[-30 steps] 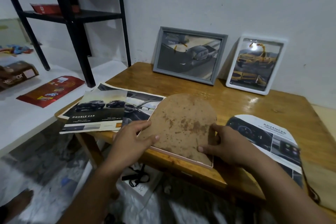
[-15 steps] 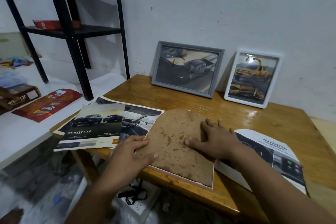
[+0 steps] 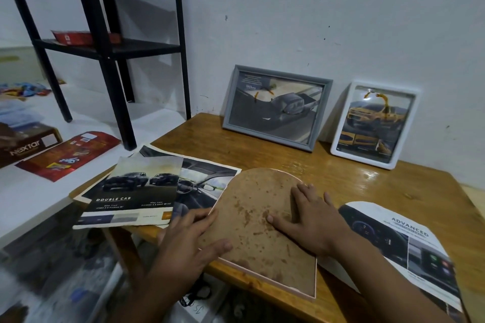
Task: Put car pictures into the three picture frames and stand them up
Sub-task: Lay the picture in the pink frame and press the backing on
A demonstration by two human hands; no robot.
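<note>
An arch-shaped frame [image 3: 258, 191] lies face down at the table's front edge, brown stained backing up, pale pink rim showing. My left hand [image 3: 191, 238] holds its left edge, thumb on the backing. My right hand [image 3: 312, 220] lies flat on the backing with straight fingers. A grey frame [image 3: 275, 106] with a car picture and a white frame [image 3: 374, 124] with a yellow car picture stand leaning on the wall. Loose car pictures: a "Double Cab" sheet [image 3: 136, 191] over an interior sheet [image 3: 202, 178] at left, an arch-cut "Advanced" sheet [image 3: 409, 241] at right.
The wooden table [image 3: 367, 186] stands against a white wall. A black metal shelf [image 3: 105, 42] stands at left on a white surface with a red wrapper [image 3: 68, 155] and a brown box [image 3: 23, 141]. The floor below holds clutter and a cable.
My right hand moved from the frame's right edge up onto the backing and now lies flat there. My left hand stayed at the left edge. The view tilted up.
</note>
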